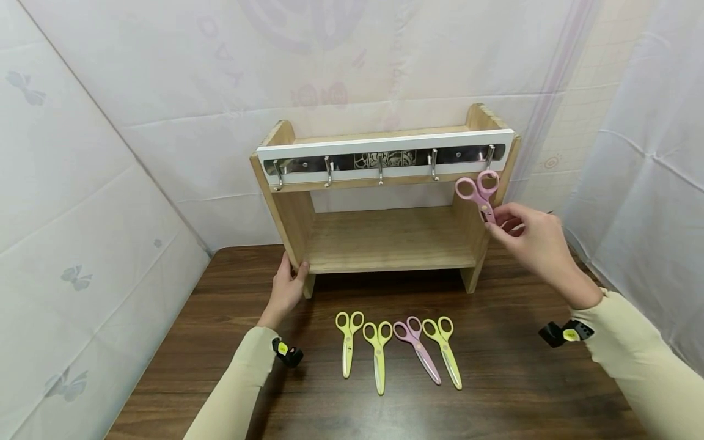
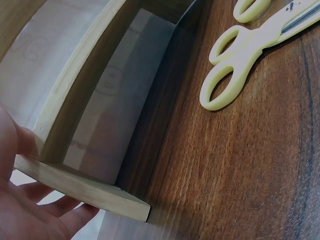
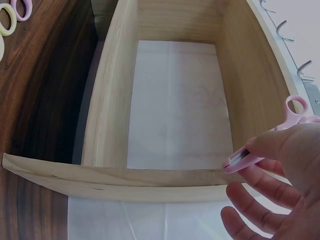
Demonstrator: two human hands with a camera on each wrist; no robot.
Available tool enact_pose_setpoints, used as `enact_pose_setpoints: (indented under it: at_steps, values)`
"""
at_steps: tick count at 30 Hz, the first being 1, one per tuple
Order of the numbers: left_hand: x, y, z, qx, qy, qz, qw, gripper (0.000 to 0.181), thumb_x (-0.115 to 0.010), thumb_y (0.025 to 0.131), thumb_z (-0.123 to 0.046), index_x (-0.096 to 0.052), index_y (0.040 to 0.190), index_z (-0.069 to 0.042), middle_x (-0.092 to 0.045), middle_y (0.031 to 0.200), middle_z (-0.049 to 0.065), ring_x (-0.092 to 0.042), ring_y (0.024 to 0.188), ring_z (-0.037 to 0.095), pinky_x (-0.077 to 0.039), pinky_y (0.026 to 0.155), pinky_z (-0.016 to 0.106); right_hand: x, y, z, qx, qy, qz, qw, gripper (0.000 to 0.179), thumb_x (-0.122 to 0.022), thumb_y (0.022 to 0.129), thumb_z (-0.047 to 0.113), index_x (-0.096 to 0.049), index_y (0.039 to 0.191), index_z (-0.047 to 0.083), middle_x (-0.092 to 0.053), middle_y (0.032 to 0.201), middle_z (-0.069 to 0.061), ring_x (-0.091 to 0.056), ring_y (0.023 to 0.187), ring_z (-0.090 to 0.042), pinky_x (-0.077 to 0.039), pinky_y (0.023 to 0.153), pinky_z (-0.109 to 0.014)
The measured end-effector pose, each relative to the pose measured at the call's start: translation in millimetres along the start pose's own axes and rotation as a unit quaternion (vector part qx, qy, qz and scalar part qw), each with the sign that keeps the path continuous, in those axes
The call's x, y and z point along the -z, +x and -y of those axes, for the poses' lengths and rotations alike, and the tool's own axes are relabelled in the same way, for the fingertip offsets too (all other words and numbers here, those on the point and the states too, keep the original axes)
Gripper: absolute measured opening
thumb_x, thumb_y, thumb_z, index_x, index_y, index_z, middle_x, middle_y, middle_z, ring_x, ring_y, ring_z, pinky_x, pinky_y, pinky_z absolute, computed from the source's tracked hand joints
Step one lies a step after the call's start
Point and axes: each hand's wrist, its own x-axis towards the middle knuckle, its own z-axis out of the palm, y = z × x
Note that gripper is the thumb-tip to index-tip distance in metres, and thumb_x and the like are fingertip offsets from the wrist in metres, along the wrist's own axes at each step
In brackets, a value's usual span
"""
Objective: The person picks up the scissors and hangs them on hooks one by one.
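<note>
My right hand (image 1: 530, 235) pinches a pair of pink scissors (image 1: 484, 194) by the blade end, handles up. One finger loop overlaps the rightmost hook (image 1: 490, 156) in the head view; whether it hangs on it I cannot tell. The right wrist view shows the blade of the pink scissors (image 3: 242, 159) between thumb and fingers. With my left hand (image 1: 287, 286) I grip the lower left side panel of the wooden shelf (image 1: 385, 238), thumb in front and fingers behind, as the left wrist view shows at the panel (image 2: 82, 186).
Several metal hooks line a white rail (image 1: 385, 145) across the shelf's front. On the brown table (image 1: 231, 342) before it lie yellow scissors (image 1: 379, 354), more yellow ones and a second pink pair (image 1: 418, 349). White patterned cloth (image 1: 181, 110) surrounds the back and sides.
</note>
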Motion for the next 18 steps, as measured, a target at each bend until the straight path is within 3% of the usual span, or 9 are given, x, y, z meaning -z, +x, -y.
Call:
enact_pose_setpoints:
  at_steps: [18]
  values:
    - [0.4, -1.3, -0.6, -0.003, -0.002, 0.002, 1.0000, 0.055, -0.046, 0.111, -0.024, -0.025, 0.162, -0.016, -0.044, 0.151, 0.026, -0.049, 0.136, 0.043, -0.049, 0.102, 0.060, -6.5, -3.5, -0.2, 0.000, -0.002, 0.004, 1.0000, 0.007, -0.080, 0.088, 0.006, -0.075, 0.093, 0.007, -0.074, 0.076, -0.004, -0.061, 0.067, -0.002, -0.046, 0.062, -0.005]
